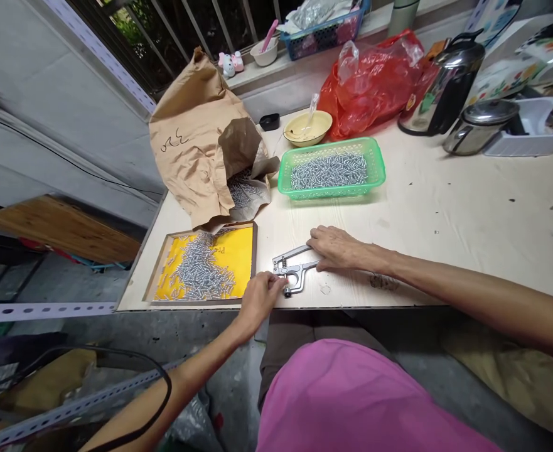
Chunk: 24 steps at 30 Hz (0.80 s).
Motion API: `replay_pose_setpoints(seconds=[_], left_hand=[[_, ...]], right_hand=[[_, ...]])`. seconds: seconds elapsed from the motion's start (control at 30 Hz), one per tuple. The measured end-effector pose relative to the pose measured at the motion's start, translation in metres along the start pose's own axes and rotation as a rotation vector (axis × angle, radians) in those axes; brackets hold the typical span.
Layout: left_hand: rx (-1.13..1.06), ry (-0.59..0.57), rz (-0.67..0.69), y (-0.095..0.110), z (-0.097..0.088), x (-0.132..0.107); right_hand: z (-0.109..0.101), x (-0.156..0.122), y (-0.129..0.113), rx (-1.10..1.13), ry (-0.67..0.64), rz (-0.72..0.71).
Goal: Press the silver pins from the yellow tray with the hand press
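Note:
A small metal hand press lies near the table's front edge. My right hand rests over its handles, fingers curled on them. My left hand is pinched at the press's jaw end, fingers closed on something too small to make out. Left of it, a wooden-framed tray with a yellow base holds a heap of small silver metal parts.
A green plastic basket full of silver parts stands behind the press. A torn brown paper sack spills more parts at the back left. A yellow bowl, red plastic bag, kettle and pot line the back.

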<state>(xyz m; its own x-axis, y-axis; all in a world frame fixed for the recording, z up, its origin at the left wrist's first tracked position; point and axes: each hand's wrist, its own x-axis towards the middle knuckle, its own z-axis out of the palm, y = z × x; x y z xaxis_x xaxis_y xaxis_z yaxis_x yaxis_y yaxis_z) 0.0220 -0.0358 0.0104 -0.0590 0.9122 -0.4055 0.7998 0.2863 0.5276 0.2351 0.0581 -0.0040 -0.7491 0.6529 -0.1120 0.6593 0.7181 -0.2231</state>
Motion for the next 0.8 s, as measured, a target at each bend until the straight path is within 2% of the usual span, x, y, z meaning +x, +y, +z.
replay_pose_setpoints(seconds=[0.07, 0.1, 0.17, 0.23, 0.4, 0.63, 0.8], left_hand=[[0.177, 0.169, 0.256, 0.008, 0.004, -0.001], [0.25, 0.202, 0.361, 0.012, 0.007, 0.001], [0.373, 0.193, 0.511, 0.021, 0.014, 0.011], [0.457, 0.158, 0.592, 0.027, 0.02, 0.025], [0.568, 0.045, 0.645, 0.034, 0.022, 0.047], [0.623, 0.022, 0.606, 0.049, 0.02, 0.051], [0.622, -0.021, 0.576, 0.056, 0.026, 0.053]], right_hand=[[0.0, -0.003, -0.002, 0.015, 0.017, -0.004], [-0.001, -0.003, -0.003, 0.022, 0.02, -0.006], [-0.002, -0.005, -0.006, 0.027, 0.014, 0.0], [-0.003, -0.005, -0.006, 0.026, 0.002, 0.02], [0.0, -0.007, 0.002, 0.033, -0.009, 0.016], [-0.011, -0.011, 0.001, -0.076, -0.06, 0.061], [-0.003, -0.016, -0.001, -0.021, -0.061, 0.025]])
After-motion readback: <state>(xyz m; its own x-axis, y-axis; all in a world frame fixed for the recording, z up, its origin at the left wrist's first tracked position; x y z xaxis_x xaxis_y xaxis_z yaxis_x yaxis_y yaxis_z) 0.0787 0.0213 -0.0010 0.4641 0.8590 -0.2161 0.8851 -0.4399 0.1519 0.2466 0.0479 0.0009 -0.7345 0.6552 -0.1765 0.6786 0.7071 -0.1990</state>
